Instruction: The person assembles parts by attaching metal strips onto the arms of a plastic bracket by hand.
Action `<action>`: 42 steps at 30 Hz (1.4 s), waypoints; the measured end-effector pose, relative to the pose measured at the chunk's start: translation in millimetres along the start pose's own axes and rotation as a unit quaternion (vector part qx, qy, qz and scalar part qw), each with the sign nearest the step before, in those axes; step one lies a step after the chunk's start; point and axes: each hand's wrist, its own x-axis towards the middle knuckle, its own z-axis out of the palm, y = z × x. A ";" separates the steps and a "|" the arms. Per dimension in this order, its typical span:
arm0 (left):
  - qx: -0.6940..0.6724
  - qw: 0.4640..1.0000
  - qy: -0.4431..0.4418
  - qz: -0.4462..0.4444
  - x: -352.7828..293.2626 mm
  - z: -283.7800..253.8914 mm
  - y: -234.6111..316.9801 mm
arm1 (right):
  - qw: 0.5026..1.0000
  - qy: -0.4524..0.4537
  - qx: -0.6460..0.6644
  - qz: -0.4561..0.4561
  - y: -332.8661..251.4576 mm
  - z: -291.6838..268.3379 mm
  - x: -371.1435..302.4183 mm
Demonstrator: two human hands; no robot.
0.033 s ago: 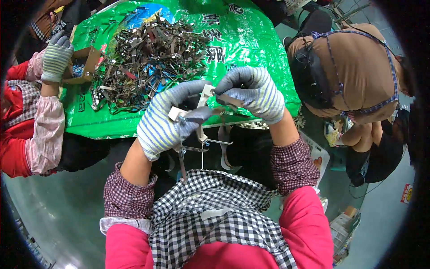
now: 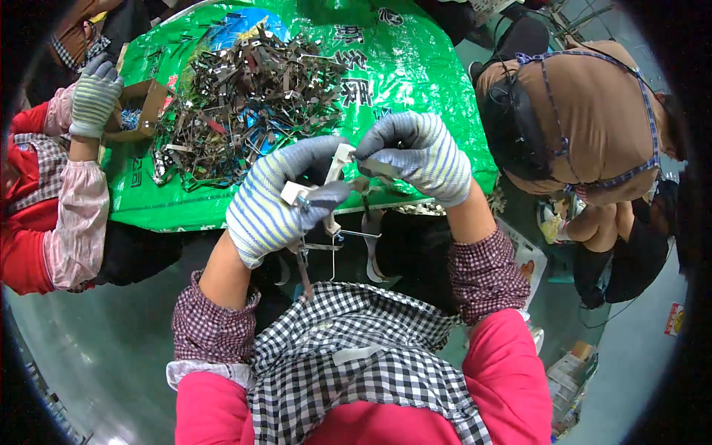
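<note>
My left hand, in a grey-palmed striped glove, is closed around a white plastic piece with thin metal arms and screws hanging below it. A second white block with a screw sticks out between thumb and palm, and whether it is joined to the first is hidden by my fingers. At the upper end of the white piece, my right hand, gloved alike, pinches a small flat metal strip. Its tip is close to the plastic; I cannot tell whether they touch.
Beyond my hands, a large heap of thin metal strips lies on a green printed plastic sheet. An open cardboard box of small blue-grey parts stands at left, beside another person's gloved hand. A person in brown sits at right.
The hanging metal arms of the white piece have shifted very slightly left. Both hands keep the same grip, and the strip in my right hand has turned a little.
</note>
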 end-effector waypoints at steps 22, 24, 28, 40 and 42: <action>-0.047 0.938 -0.322 -0.123 -13.2 -25.2 1.8 | 0.986 -0.150 -0.074 0.026 -10.5 -2.2 -16.4; -0.053 0.937 -0.333 -0.091 -17.4 -25.8 3.5 | 0.985 -0.148 -0.081 0.021 -9.7 1.9 -17.7; -0.003 0.955 -0.286 -0.073 -26.0 -19.6 -6.5 | 0.982 -0.165 -0.086 0.030 -4.6 6.4 -25.9; -0.092 0.988 -0.026 -0.118 6.8 4.2 0.0 | 0.991 -0.066 -0.113 -0.039 -6.2 -3.6 -2.1; -0.101 0.989 -0.042 -0.098 10.2 7.4 -1.8 | 0.990 -0.056 -0.120 -0.041 -1.2 -5.2 -2.6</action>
